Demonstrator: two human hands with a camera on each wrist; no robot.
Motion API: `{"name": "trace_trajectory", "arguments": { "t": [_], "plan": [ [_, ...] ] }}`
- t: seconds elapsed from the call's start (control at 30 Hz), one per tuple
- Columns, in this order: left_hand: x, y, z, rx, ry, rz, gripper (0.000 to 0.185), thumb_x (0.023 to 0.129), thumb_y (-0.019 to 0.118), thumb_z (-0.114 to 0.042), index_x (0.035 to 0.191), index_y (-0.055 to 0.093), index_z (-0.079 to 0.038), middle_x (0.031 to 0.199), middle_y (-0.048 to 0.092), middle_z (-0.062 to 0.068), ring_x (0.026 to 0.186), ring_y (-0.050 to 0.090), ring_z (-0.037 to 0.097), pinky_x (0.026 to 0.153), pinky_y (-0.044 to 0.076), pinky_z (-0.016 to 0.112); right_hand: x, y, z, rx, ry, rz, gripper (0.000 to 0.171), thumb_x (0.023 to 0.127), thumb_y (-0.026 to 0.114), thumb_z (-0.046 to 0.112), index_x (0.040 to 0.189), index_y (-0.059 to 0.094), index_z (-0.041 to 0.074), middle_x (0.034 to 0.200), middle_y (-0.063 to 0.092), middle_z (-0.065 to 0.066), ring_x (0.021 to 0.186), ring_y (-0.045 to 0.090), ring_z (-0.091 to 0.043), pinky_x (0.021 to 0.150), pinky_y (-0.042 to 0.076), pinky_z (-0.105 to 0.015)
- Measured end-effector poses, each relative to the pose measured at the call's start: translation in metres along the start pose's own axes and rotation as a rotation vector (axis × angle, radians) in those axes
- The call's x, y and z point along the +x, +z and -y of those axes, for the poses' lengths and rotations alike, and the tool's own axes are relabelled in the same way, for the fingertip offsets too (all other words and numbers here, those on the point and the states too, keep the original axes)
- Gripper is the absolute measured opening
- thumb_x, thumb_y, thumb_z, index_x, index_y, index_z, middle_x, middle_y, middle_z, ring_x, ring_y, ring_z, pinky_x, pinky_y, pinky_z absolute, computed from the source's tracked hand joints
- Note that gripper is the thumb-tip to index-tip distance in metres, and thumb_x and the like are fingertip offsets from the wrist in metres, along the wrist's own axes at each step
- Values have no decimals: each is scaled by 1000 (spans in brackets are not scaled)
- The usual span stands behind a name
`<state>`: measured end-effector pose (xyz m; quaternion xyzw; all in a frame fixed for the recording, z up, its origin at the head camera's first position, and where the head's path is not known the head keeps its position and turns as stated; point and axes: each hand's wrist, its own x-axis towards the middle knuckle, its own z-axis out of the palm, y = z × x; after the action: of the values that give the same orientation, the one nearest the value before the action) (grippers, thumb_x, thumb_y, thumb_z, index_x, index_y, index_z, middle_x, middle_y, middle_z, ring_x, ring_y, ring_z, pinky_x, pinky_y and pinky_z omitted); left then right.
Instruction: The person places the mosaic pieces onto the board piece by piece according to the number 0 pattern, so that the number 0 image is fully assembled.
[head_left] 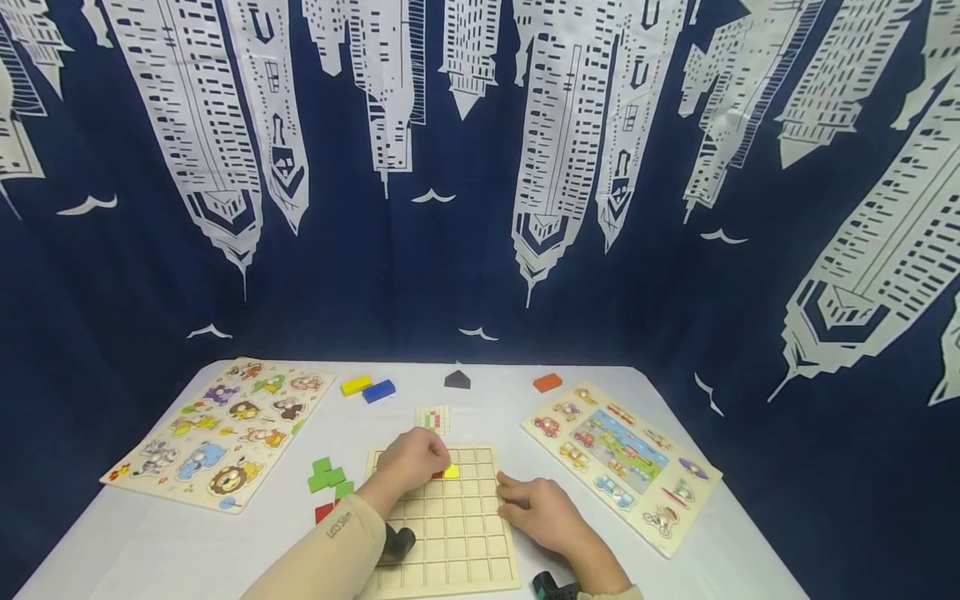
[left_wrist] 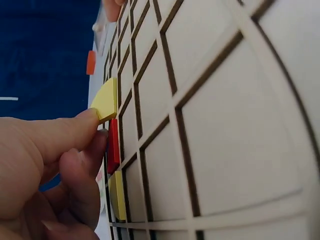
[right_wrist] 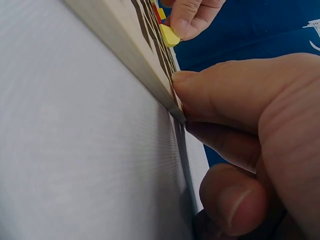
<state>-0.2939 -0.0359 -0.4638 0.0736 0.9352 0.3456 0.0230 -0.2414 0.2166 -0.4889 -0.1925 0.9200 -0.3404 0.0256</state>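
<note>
My left hand [head_left: 415,460] pinches a yellow tile [left_wrist: 106,100] between thumb and finger, at the far rows of a wooden grid board [head_left: 468,546]. In the left wrist view the tile is tilted over the grid. A red tile [left_wrist: 114,146] and a second yellow tile [left_wrist: 118,196] lie in the grid beside it, in one row. At the board's right edge my right hand [head_left: 545,514] grips the rim, thumb on top and fingers against the side, as the right wrist view shows. Part of the board is hidden under my left sleeve.
Several green tiles [head_left: 326,477] and red tiles [head_left: 323,512] lie left of the board. A small pattern card [head_left: 433,413] is behind it. Animal puzzle [head_left: 217,433] stands left, vehicle puzzle [head_left: 622,458] right. Yellow [head_left: 356,385], blue [head_left: 379,391], black [head_left: 457,381] and orange [head_left: 547,382] blocks line the back.
</note>
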Motion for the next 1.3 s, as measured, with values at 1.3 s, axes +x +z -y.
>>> {"name": "trace_trajectory", "arguments": {
  "t": [1.3],
  "plan": [
    [-93,-95,155,-27,-191,-301,22,92,76,-30,106,77,-13,100,77,4,92,70,23,75,53,42,2,3,-3,16,-12,-14,32,94,73,28,120,76,9,141,63,-4,133,58,-34,110,41,-56]
  ]
}}
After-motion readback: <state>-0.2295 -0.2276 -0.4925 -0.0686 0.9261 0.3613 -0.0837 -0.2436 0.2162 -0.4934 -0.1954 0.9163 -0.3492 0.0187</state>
